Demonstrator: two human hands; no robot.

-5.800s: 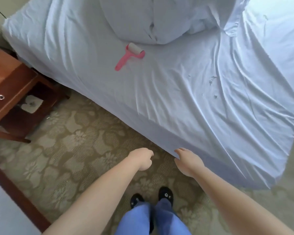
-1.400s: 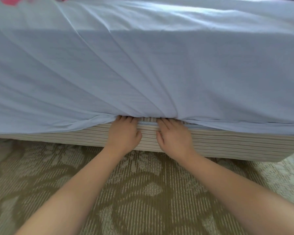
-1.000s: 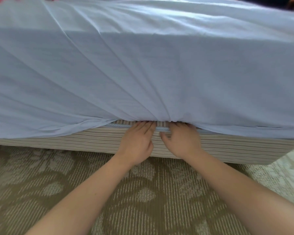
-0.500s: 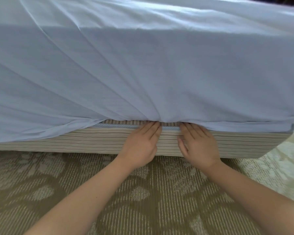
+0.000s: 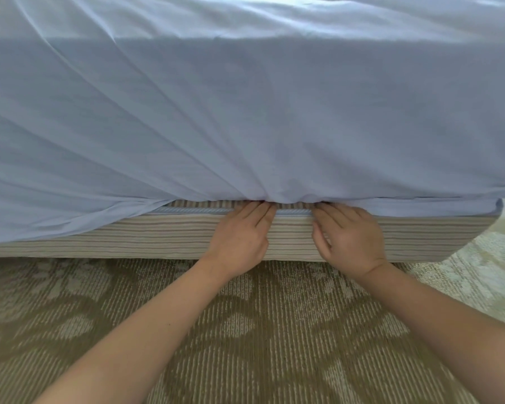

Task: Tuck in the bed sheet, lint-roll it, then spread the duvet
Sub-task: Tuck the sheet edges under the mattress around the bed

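Observation:
The pale blue bed sheet drapes over the side of the mattress and gathers into folds just above my hands. My left hand lies flat against the striped bed base, its straight fingers pushing the sheet's edge into the gap under the mattress. My right hand does the same a short way to the right, fingertips hidden in the gap. To the left of my hands the sheet hangs loose over the base. The lint roller and duvet are out of view.
Patterned olive and cream carpet covers the floor in front of the bed. The bed base's corner ends at the right, with lighter carpet beyond it.
Both hands have shifted to the right along the gap under the mattress, and more of the sheet's edge on the right lies tucked in. The view has shifted right with them.

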